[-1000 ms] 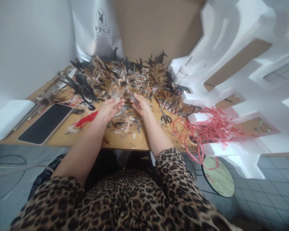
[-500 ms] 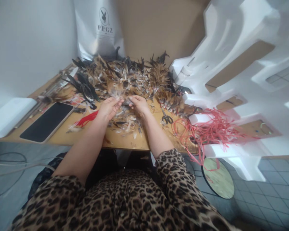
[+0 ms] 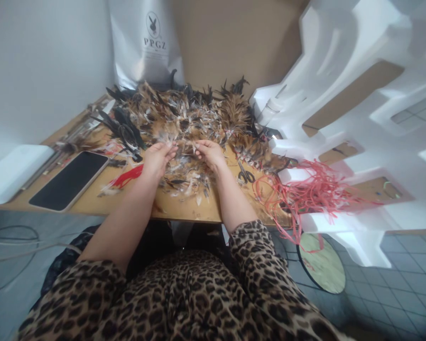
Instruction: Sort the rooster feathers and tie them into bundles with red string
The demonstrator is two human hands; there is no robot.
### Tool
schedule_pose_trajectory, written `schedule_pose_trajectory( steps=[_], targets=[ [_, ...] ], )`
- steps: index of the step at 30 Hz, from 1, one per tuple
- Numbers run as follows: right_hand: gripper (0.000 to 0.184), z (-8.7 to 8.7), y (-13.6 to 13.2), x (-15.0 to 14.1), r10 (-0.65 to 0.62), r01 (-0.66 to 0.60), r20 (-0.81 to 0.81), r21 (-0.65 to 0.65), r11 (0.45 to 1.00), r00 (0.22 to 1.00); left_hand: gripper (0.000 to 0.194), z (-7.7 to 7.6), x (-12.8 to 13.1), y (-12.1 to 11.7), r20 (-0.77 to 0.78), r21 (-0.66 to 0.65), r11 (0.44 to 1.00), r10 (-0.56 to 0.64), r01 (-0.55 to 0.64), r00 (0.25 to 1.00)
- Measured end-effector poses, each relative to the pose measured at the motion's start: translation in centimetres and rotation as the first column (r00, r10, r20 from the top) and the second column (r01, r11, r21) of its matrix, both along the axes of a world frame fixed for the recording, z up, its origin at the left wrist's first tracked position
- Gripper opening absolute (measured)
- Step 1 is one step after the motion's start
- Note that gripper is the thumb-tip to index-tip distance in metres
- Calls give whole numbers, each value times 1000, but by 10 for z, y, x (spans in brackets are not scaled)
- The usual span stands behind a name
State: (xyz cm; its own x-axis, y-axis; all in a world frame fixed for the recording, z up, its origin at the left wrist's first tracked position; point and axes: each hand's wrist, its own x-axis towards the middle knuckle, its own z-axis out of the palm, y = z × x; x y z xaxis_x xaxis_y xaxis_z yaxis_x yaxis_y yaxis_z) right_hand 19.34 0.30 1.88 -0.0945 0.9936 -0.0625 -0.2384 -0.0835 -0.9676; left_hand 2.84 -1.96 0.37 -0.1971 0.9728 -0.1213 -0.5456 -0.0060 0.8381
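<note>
Both hands are over the front of a brown and black feather pile (image 3: 184, 113). Between thumb and fingers, my left hand (image 3: 158, 159) pinches a pale, fluffy feather (image 3: 168, 138), its tip pointing away from me. My right hand (image 3: 211, 154) is closed in a pinch a short gap to the right; a small light bit shows at its fingertips, too blurred to name. Loose fluff and feather scraps (image 3: 188, 177) lie on the table beneath. Beside my left wrist is a bundle of red strips (image 3: 128, 175). Dark scissors (image 3: 246, 174) rest to the right of my right hand.
A phone (image 3: 71, 181) and a white box-like object (image 3: 19, 171) are at the left. Tangled red string (image 3: 315, 189) hangs over white foam pieces (image 3: 344, 109) on the right. A silver bag (image 3: 145, 52) stands behind the feathers. The table's front edge (image 3: 188, 219) is close to me.
My right hand has shifted slightly right and my left hand slightly left, so the gap between them has widened. The things on the table stay where they were.
</note>
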Motion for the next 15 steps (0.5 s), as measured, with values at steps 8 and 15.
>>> schedule_pose_trajectory(
  steps=[8, 15],
  targets=[
    [11, 9, -5, 8, 79, -106, 206, 120, 987, 975, 8, 0, 6, 0, -366, 174, 982, 139, -79, 920],
    [11, 8, -7, 7, 156, -274, 449, 212, 938, 880, 10, 3, 10, -5, -458, 137, 989, 16, 53, 889]
  ],
)
